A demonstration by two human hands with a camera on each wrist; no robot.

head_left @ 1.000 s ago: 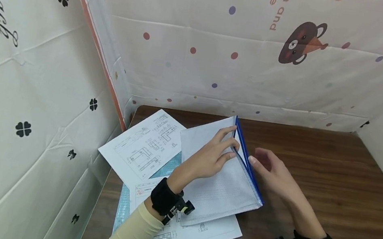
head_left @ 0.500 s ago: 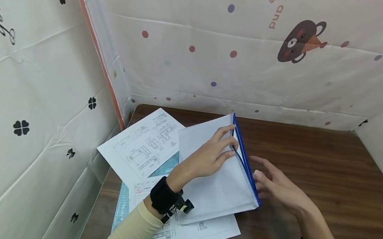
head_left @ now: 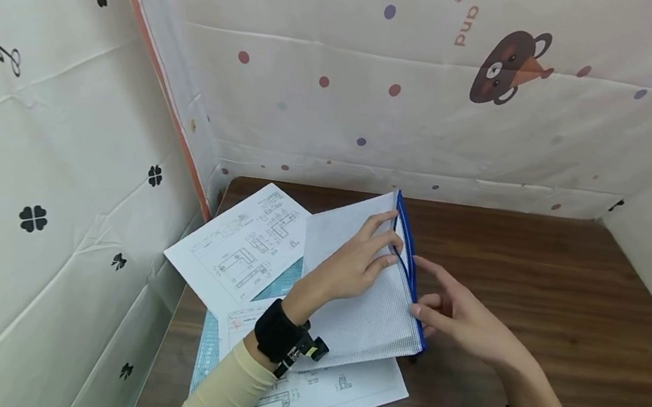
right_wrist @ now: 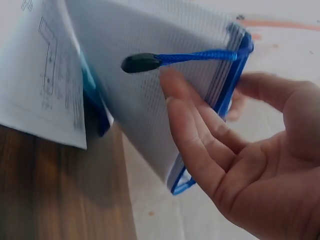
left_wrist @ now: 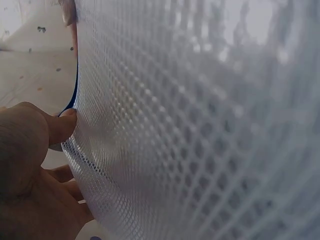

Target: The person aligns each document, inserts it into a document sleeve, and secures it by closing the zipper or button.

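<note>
A: Where is the mesh pouch?

B: The mesh pouch (head_left: 366, 293) sits at the left half of the table (head_left: 538, 296), tilted up on its long edge, its blue zipper edge (head_left: 410, 271) uppermost and facing my right side. Its lower edge rests on the sheets beneath.

A: State of your left hand?

B: My left hand (head_left: 354, 267) lies on the white mesh face, fingers curled over the zipper edge near its far end. In the left wrist view the thumb (left_wrist: 60, 127) presses against the mesh; the pouch is pinched between thumb and fingers.

A: And the right hand?

B: My right hand (head_left: 461, 313) is just beside the zipper edge, palm toward the pouch, fingers loosely extended. In the right wrist view the fingertips (right_wrist: 175, 95) touch the mesh just below the blue pull cord (right_wrist: 195, 57) with its black tip. Nothing is clasped in it.

A: What surrounds the pouch?

B: Printed drawing sheets (head_left: 245, 241) lie under and to the left of the pouch, over a teal mesh folder (head_left: 283, 284). Patterned cloth walls (head_left: 378, 99) enclose the table on three sides.
</note>
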